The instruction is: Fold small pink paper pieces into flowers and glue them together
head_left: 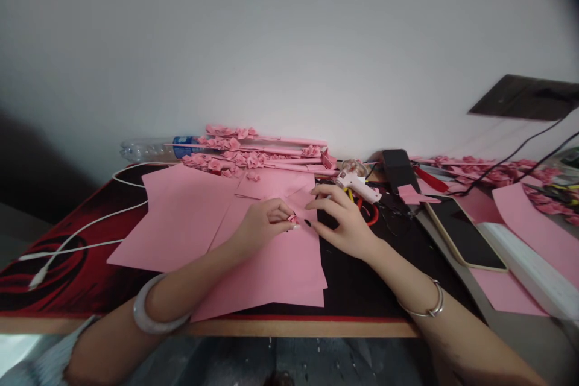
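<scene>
Between the fingertips of my left hand (266, 223) is a small folded pink paper flower (293, 219). The fingers pinch it just above the pink paper sheets (271, 277) spread over the dark mat. To its right, my right hand (341, 220) hovers with fingers curved and apart, holding nothing I can see; its fingertips come close to the flower without clearly touching it. Behind the hands lie finished-looking pink paper flower stems (253, 160) in a loose row. A tiny loose paper flower (253, 177) rests at the back edge of the sheets.
A white glue gun (357, 184) lies behind my right hand, beside orange-handled scissors (373, 215). Further right are a phone (465, 232), a dark device (398, 169), a long white box (529, 262) and more pink flowers. A plastic bottle (151, 149) and white cables (85, 247) lie left.
</scene>
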{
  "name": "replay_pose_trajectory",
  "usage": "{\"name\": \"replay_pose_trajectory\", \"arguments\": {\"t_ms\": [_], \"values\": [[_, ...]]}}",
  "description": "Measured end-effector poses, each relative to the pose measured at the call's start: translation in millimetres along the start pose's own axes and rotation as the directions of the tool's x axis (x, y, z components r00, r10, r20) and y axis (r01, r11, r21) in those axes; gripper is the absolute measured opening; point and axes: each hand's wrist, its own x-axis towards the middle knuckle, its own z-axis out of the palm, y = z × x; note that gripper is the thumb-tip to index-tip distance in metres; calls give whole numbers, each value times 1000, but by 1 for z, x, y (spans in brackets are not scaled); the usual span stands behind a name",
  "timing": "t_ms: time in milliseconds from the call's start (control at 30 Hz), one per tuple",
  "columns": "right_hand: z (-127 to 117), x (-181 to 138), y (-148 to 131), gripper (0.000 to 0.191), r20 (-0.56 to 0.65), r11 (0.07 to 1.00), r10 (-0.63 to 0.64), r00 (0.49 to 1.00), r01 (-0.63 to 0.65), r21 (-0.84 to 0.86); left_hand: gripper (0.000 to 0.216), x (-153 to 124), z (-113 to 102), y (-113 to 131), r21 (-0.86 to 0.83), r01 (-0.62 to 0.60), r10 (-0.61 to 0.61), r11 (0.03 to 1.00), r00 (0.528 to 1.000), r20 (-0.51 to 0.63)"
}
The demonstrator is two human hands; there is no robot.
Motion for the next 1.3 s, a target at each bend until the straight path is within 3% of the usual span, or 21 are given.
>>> {"name": "replay_pose_trajectory", "arguments": {"t_ms": [400, 1067, 1300], "values": [[14, -2, -4, 16, 89, 993, 19, 996, -29, 112, 16, 0, 1, -2, 46, 6, -7, 999, 1000, 31], [22, -4, -7, 17, 26, 993, 55, 998, -57, 99, 13, 2, 0, -9, 40, -5, 3, 999, 999, 36], [19, -4, -6, 24, 27, 987, 74, 997, -77, 141, 13, 0, 1, -2, -56, 40, -39, 998, 999, 22]]}}
